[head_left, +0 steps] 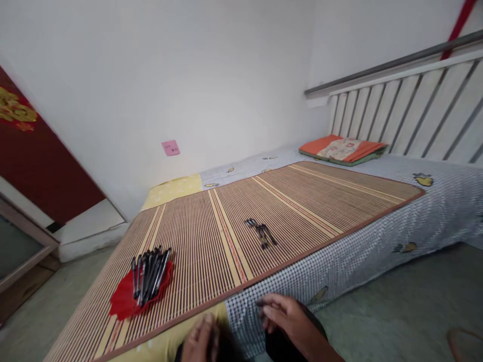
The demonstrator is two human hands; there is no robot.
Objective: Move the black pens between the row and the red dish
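At the far left a dark red door panel [41, 166] with a gold ornament is cut off by the frame edge. On the bed, a striped bamboo mat [302, 201] covers most of the checked sheet [377, 256]. Near the mat's left front corner lies a red tray [126, 301] carrying a bundle of dark pens [149, 274], their tips fanned toward the wall. A pink note [170, 148] sticks to the white wall; its writing is too small to read. At the bottom edge the left hand [199, 342] is blurred and partly cut off, so whether its grip is open or closed cannot be told. Further along the mat, a few loose pens [262, 234] lie together, well apart from the tray. Just below the mat's front edge, the right hand [289, 317] curls its grip around a small dark object, probably a pen, mostly hidden by the fingers. At the far right an orange folded cloth [341, 149] rests by the slatted headboard [407, 110].
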